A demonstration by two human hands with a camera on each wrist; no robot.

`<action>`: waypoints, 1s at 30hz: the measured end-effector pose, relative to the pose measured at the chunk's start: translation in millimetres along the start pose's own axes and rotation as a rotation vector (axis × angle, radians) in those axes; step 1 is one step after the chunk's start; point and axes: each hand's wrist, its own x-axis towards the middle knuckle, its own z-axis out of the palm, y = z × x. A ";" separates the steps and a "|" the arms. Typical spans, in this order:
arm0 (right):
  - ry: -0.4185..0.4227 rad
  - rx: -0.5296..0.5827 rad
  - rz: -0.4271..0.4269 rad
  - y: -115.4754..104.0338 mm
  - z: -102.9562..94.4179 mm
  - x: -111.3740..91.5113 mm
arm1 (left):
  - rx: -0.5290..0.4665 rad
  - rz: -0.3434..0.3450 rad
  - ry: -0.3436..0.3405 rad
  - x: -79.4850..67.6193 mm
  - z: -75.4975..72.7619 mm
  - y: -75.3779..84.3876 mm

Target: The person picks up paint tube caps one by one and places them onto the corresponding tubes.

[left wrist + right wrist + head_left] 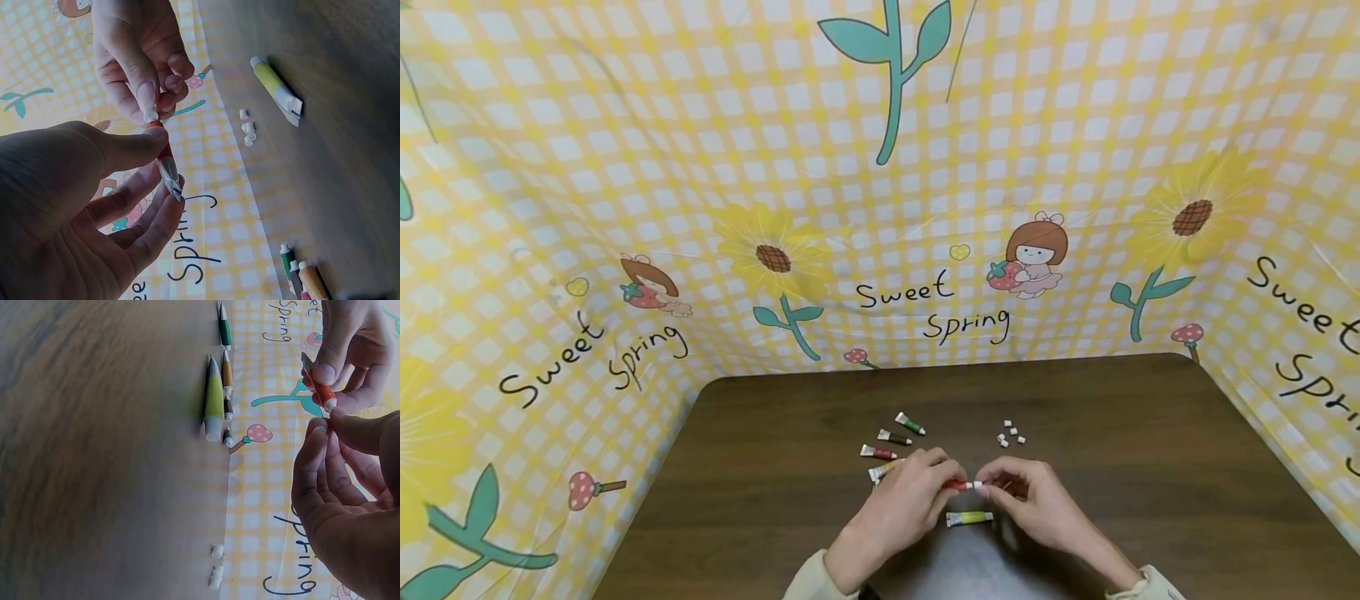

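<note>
My left hand (913, 492) grips a small orange-red paint tube (164, 147) between thumb and fingers, its silver crimped end showing past the thumb. At the tube's other end is a white cap (977, 485), which my right hand (1030, 496) pinches with thumb and fingertip. Both hands are close together over the table. Just below them in the head view lies a yellow-green paint tube (969, 518) with a white cap end. Beside the left hand are a green tube (911, 423), a brown tube (894, 437), a dark red tube (877, 452) and an orange tube (882, 472), partly hidden.
Several loose white caps (1013, 432) lie in a small group beyond the right hand. The dark wooden table (760, 467) has rounded far corners. A yellow checked cloth (880, 217) with flowers and lettering stands as a wall behind and at both sides.
</note>
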 end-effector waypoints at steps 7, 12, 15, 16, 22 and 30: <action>-0.011 -0.015 0.011 -1.5 1.4 0.0 | -0.013 0.013 0.011 -0.6 -0.3 1.2; -0.022 -0.026 0.000 -1.3 1.4 0.9 | -0.014 0.015 0.020 -1.1 -0.2 1.6; -0.029 -0.024 -0.007 -1.1 1.8 1.4 | -0.013 0.012 0.021 -1.6 0.2 1.7; -0.032 -0.027 -0.008 -0.7 2.0 1.5 | -0.014 0.012 0.021 -1.8 0.4 1.8; -0.048 -0.061 0.023 0.1 2.7 1.4 | -0.019 0.015 0.022 -2.5 1.5 1.5; -0.071 -0.141 0.013 -4.5 2.3 2.8 | -0.017 0.029 0.029 -2.8 2.6 0.6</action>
